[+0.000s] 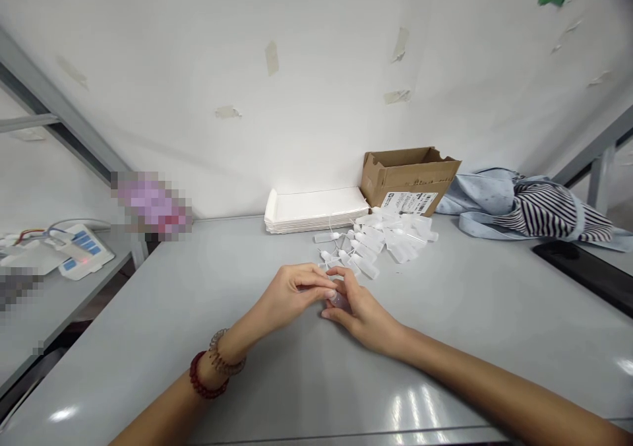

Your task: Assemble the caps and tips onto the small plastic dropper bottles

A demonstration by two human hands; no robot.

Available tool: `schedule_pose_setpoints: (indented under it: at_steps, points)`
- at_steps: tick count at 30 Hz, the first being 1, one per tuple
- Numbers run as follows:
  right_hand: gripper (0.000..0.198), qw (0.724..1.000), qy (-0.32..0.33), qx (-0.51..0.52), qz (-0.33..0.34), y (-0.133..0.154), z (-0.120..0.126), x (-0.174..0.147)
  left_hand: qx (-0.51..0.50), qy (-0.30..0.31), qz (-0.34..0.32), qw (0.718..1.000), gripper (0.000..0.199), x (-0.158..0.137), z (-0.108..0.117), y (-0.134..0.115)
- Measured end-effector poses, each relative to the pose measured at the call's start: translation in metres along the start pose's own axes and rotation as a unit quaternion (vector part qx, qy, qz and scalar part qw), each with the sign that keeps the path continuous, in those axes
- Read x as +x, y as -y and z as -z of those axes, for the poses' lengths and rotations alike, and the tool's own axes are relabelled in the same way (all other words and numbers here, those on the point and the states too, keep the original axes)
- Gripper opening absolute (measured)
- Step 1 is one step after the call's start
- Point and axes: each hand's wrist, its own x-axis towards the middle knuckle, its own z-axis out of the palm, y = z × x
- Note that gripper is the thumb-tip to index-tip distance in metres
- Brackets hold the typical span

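My right hand (359,317) is wrapped around a small translucent plastic squeeze bottle (341,301) just above the grey table. At the bottle's left end, my left hand (297,294) pinches with thumb and fingers, where a white tip or cap partly shows; the fingers hide most of it. Right behind my hands lies a loose pile of similar squeeze bottles (364,266), clear and flat, several with white caps on thin strings.
Behind the pile stands an open cardboard box (413,181) with a label. To its left is a stack of white padded envelopes (316,205). A blue bag (475,195), striped cloth (548,212) and black phone-like slab (588,274) lie at right. The grey table (237,406) meets a wall.
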Motion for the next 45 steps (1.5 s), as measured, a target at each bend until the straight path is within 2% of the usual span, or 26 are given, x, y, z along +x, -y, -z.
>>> schedule_pose_setpoints:
  at_steps: [3,6,9,11,14,16,18,21,25,30,33,36,40,45]
  points:
    - [0.057,1.000,0.002,-0.003,-0.021,0.002,0.002,0.000,0.034,0.017,-0.024,0.999,0.018,-0.001,0.002,-0.006]
    - [0.069,0.998,0.033,0.052,-0.019,0.001,0.004,0.001,0.088,0.048,-0.063,0.993,0.019,-0.003,0.004,-0.011]
    - [0.075,0.990,0.075,0.119,-0.016,-0.004,0.006,0.002,0.128,0.071,-0.095,0.985,0.024,-0.004,0.006,-0.013]
    - [0.075,0.989,0.076,0.124,-0.017,-0.005,0.006,0.002,0.124,0.077,-0.097,0.985,0.025,-0.005,0.007,-0.014]
    - [0.068,0.996,0.053,0.076,-0.003,-0.003,0.005,0.001,0.083,0.045,-0.067,0.993,0.028,-0.004,0.008,-0.015]
    - [0.067,0.998,0.046,0.038,0.005,0.000,0.002,-0.001,0.069,-0.009,-0.015,0.997,0.029,-0.003,0.008,-0.015]
    - [0.068,0.999,0.047,0.003,0.005,0.002,-0.001,-0.004,0.094,-0.043,0.046,0.994,0.020,-0.004,0.006,-0.013]
    - [0.068,0.998,0.048,-0.032,0.012,0.002,-0.005,-0.007,0.163,-0.011,0.090,0.982,0.039,-0.005,0.000,-0.010]
    - [0.068,0.997,0.055,-0.039,0.024,-0.001,-0.007,-0.009,0.195,0.062,0.081,0.975,0.041,-0.008,-0.003,-0.012]
    - [0.071,0.998,0.057,-0.024,0.030,0.001,-0.004,-0.008,0.198,0.095,0.011,0.975,0.017,-0.008,0.002,-0.018]
    - [0.069,0.997,0.055,-0.025,0.037,0.002,-0.003,-0.007,0.185,0.101,-0.019,0.977,0.015,-0.007,0.003,-0.018]
    - [0.067,0.997,0.042,-0.038,0.052,0.003,-0.004,-0.008,0.160,0.072,0.016,0.984,0.013,-0.006,0.002,-0.017]
    - [0.066,0.997,0.044,-0.054,0.038,0.001,-0.005,-0.008,0.183,0.050,0.100,0.977,0.033,-0.009,-0.004,-0.014]
    - [0.066,0.993,0.060,-0.071,0.072,0.000,-0.004,-0.009,0.211,0.071,0.080,0.972,0.036,-0.010,-0.006,-0.013]
